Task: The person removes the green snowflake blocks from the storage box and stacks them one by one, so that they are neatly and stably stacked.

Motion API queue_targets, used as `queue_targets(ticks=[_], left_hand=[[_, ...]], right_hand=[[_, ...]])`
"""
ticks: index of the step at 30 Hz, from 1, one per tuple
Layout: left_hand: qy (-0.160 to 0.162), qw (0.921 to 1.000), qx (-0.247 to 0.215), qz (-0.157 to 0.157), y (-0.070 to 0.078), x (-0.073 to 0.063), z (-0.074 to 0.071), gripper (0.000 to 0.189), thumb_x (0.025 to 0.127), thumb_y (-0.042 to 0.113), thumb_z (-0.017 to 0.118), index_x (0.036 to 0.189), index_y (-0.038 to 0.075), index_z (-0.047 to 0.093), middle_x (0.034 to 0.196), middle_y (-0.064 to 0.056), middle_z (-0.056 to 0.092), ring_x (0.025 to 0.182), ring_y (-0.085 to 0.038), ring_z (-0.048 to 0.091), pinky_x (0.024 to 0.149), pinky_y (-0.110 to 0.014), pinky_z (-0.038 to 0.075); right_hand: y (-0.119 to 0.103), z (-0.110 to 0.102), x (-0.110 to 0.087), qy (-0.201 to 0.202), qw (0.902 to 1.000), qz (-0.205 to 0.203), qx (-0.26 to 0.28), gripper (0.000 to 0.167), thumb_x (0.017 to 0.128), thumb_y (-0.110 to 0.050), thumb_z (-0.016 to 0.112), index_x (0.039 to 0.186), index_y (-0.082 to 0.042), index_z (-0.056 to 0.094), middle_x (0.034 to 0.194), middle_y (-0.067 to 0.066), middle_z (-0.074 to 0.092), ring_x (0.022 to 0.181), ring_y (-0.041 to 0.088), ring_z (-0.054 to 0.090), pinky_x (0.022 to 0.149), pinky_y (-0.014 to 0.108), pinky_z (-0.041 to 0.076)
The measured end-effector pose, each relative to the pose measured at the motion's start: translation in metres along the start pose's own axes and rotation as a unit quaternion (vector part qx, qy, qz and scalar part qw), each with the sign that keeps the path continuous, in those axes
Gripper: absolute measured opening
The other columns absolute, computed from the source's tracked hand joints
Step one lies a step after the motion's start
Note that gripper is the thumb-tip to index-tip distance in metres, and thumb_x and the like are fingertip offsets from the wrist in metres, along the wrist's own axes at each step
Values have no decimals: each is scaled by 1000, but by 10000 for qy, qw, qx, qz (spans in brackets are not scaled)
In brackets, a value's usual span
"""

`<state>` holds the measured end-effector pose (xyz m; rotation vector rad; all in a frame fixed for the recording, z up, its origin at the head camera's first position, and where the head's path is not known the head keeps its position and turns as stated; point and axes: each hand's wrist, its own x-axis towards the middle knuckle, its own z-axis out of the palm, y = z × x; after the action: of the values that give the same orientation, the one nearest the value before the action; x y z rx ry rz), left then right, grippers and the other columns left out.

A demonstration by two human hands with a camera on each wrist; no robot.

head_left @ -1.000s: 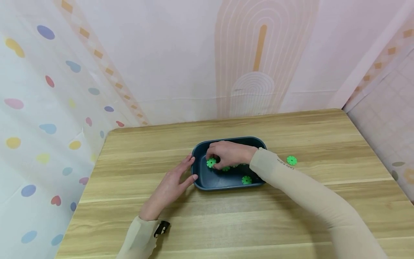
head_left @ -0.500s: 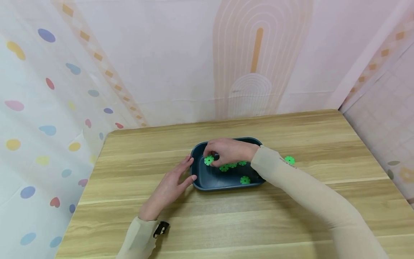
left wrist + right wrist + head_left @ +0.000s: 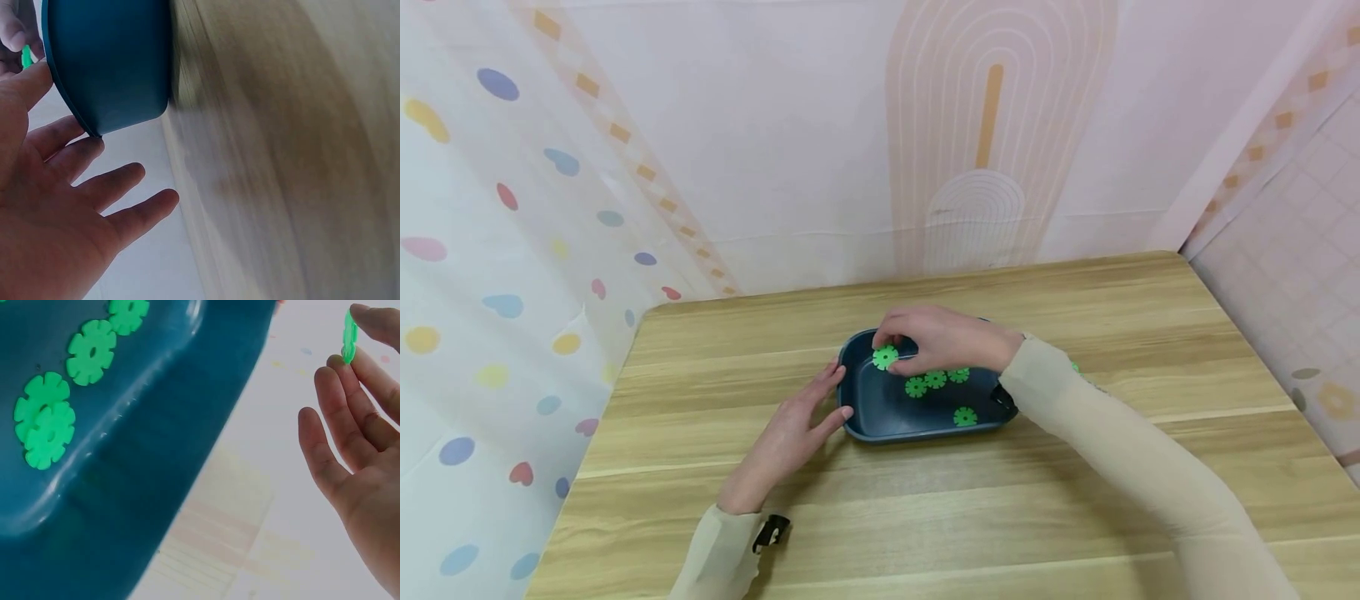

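Note:
My right hand point(image 3: 936, 336) pinches a green snowflake-shaped plastic disc point(image 3: 885, 357) between thumb and fingertips, above the left part of a dark blue tray point(image 3: 887, 435). In the right wrist view that pinched disc point(image 3: 350, 337) is seen edge-on. Several more notched green discs point(image 3: 92, 352) lie on the tray floor, two of them overlapping. One disc point(image 3: 965, 417) rests by the tray's front wall. My left hand point(image 3: 786, 442) touches the tray's left end, thumb and fingertips at the rim. The left wrist view has its fingers spread beside the tray's outer wall point(image 3: 112, 62).
The tray stands on a wood-grain table point(image 3: 865, 508). Another green disc point(image 3: 1075, 367) on the table to the right is mostly hidden behind my right sleeve point(image 3: 1112, 433). A patterned cloth point(image 3: 790, 150) hangs behind the table's back edge.
My right hand has risen slightly with the pinched disc, uncovering more of the discs in the tray. My left hand stays at the rim. The head view has shifted slightly.

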<state>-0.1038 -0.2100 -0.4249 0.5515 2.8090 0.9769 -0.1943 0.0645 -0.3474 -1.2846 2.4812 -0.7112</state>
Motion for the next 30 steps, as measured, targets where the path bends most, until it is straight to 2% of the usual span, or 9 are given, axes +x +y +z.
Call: queue_targets(ticks=[10, 13, 22, 30], left_hand=[[-31, 10000, -19, -1, -1, 1, 1, 67, 105, 43, 60, 161, 13, 39, 169, -6, 28, 150, -34, 35, 118, -57, 34], [-43, 10000, -33, 1, -1, 0, 1, 66, 106, 43, 59, 161, 13, 38, 169, -5, 27, 151, -34, 35, 118, -57, 34], [-90, 9999, -23, -143, 3, -2, -2, 65, 106, 41, 59, 162, 16, 37, 170, -2, 25, 152, -31, 32, 119, -55, 33], [34, 10000, -33, 28, 3, -5, 0, 65, 106, 38, 60, 161, 11, 38, 169, -7, 27, 151, -34, 33, 119, -56, 33]], right_hand=[[2, -11, -19, 396, 9990, -104, 176, 34, 96, -24, 76, 127, -12, 71, 123, -1, 66, 108, 19, 63, 98, 39, 55], [3, -14, -25, 496, 9985, -141, 173, 33, 96, -24, 76, 126, -11, 71, 124, 1, 66, 110, 21, 64, 99, 42, 55], [3, -20, -43, 806, 9965, -138, 168, 34, 95, -24, 77, 126, -10, 71, 123, 1, 67, 110, 21, 64, 100, 42, 54], [8, -17, -62, 1090, 9938, -107, 162, 32, 94, -22, 79, 122, -9, 72, 121, 1, 68, 109, 18, 63, 98, 44, 54]])
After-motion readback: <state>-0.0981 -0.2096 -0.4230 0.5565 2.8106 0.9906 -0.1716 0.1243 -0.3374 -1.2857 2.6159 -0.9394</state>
